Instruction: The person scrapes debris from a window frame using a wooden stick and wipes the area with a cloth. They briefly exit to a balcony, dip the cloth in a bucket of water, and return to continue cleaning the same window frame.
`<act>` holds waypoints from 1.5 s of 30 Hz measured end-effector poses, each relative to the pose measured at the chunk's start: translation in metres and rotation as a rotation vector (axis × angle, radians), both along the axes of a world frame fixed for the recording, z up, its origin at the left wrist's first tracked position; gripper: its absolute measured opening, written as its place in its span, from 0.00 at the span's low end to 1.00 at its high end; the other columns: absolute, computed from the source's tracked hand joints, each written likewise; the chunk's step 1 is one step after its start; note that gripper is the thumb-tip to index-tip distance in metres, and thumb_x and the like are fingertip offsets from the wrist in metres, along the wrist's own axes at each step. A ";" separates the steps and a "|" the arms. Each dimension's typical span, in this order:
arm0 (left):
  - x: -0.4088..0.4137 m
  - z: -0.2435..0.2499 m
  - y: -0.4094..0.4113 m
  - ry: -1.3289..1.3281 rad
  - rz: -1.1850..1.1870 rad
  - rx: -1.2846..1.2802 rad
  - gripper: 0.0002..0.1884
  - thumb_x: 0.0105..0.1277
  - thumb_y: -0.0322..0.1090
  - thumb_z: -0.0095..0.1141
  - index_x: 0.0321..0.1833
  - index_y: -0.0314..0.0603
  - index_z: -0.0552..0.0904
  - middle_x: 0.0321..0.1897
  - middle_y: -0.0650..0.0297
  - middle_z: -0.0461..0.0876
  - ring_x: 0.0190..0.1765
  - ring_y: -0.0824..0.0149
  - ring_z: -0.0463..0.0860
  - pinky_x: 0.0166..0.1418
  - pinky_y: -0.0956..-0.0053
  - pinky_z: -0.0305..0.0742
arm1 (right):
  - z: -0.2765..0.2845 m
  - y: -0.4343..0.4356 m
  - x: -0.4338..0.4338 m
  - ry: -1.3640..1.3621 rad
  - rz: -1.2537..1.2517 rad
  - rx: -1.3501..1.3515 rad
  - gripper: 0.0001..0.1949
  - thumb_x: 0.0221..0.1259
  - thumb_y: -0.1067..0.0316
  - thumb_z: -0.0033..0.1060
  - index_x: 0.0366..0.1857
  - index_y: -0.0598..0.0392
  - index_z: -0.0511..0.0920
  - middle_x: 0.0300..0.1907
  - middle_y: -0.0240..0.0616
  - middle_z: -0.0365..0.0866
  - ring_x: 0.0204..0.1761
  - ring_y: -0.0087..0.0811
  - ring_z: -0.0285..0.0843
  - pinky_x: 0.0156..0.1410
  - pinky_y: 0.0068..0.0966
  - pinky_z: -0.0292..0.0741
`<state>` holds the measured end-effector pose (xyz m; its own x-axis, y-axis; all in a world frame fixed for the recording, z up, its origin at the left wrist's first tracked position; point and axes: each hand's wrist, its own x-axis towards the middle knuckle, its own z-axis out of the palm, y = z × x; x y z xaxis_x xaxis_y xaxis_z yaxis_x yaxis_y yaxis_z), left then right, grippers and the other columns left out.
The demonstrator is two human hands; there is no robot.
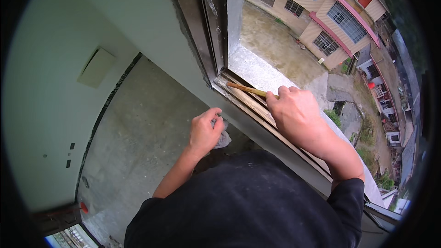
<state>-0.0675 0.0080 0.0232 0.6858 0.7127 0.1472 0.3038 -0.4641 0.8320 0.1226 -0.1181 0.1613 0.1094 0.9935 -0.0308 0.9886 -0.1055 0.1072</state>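
Note:
My right hand [294, 110] grips a thin wooden stick [249, 89], whose far end lies over the window frame's bottom track [256, 106], close to the corner with the upright. Whether that tip touches the track I cannot tell. Dust or dirt shows along the track's grooves. Over the room's floor, left of the sill, my left hand [206, 131] holds a crumpled grey cloth [222, 138], which hangs partly behind the fingers.
The dark window upright [206, 24] rises at the corner. Beyond the rough outer ledge [256, 67] is a drop to a yard with houses. Inside lie a bare concrete floor [137, 127] and a pale wall bearing a panel [96, 67].

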 end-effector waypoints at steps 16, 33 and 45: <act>-0.001 0.003 -0.001 0.019 0.030 -0.006 0.12 0.60 0.26 0.58 0.47 0.30 0.83 0.29 0.54 0.86 0.34 0.64 0.86 0.42 0.72 0.78 | 0.004 -0.003 0.016 0.080 -0.027 0.017 0.08 0.55 0.71 0.55 0.35 0.63 0.79 0.31 0.50 0.81 0.35 0.46 0.84 0.37 0.38 0.81; 0.011 0.017 -0.010 0.046 0.002 0.016 0.14 0.60 0.25 0.59 0.49 0.31 0.82 0.27 0.57 0.85 0.29 0.68 0.84 0.37 0.73 0.77 | -0.032 0.006 0.022 0.182 0.007 0.022 0.11 0.55 0.70 0.54 0.41 0.61 0.78 0.29 0.46 0.78 0.33 0.44 0.81 0.35 0.39 0.78; 0.013 0.022 -0.013 0.134 0.072 -0.030 0.16 0.59 0.25 0.59 0.52 0.32 0.81 0.28 0.55 0.84 0.32 0.60 0.86 0.40 0.69 0.79 | -0.010 -0.008 0.049 0.235 0.130 0.108 0.08 0.48 0.71 0.59 0.27 0.66 0.79 0.26 0.52 0.80 0.30 0.46 0.85 0.32 0.37 0.80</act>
<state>-0.0545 -0.0054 0.0451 0.6447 0.7636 0.0358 0.4446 -0.4127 0.7950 0.1720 -0.1261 0.1508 -0.0169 0.9976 0.0669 0.9910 0.0255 -0.1311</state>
